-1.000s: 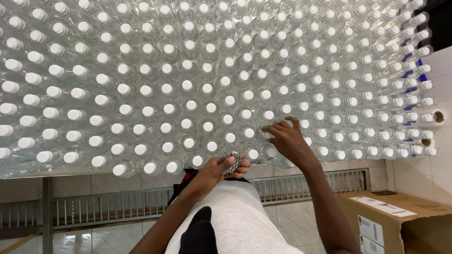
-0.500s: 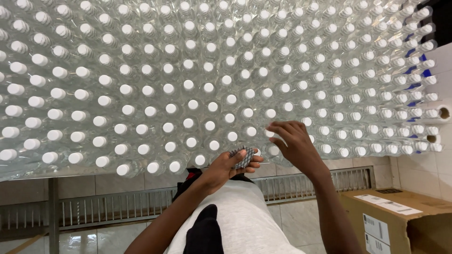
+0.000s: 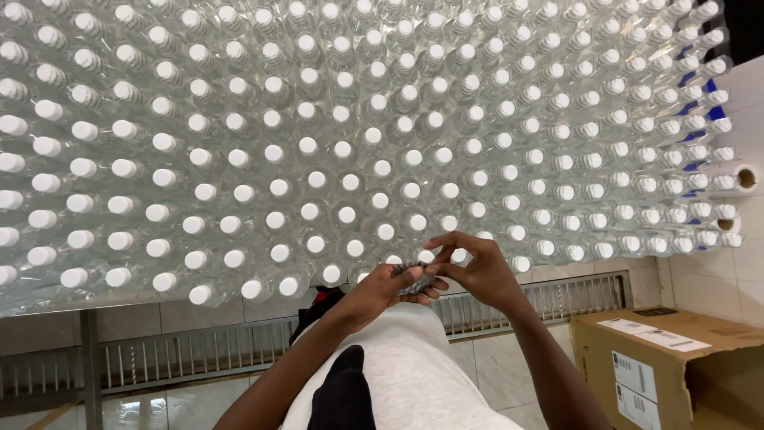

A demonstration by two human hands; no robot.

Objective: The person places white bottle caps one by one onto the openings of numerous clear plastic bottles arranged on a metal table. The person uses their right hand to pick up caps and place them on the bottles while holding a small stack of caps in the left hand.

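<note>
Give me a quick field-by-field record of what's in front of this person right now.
Setting: big block of clear bottles with white caps, wrapped in plastic film
Left hand: holds a small dark object, too small to identify
Right hand: fingers at the same object, beside the nearest bottle row
Nearby: open cardboard box at lower right; metal floor grate below

Clear bottles (image 3: 342,151) with white caps stand packed in close rows across a wide surface, filling most of the view. At the right edge a paper roll (image 3: 736,178) lies among them. Below runs a metal grate (image 3: 183,358) along the tiled floor (image 3: 509,374). An open cardboard box (image 3: 676,366) with white labels sits at lower right.
</note>
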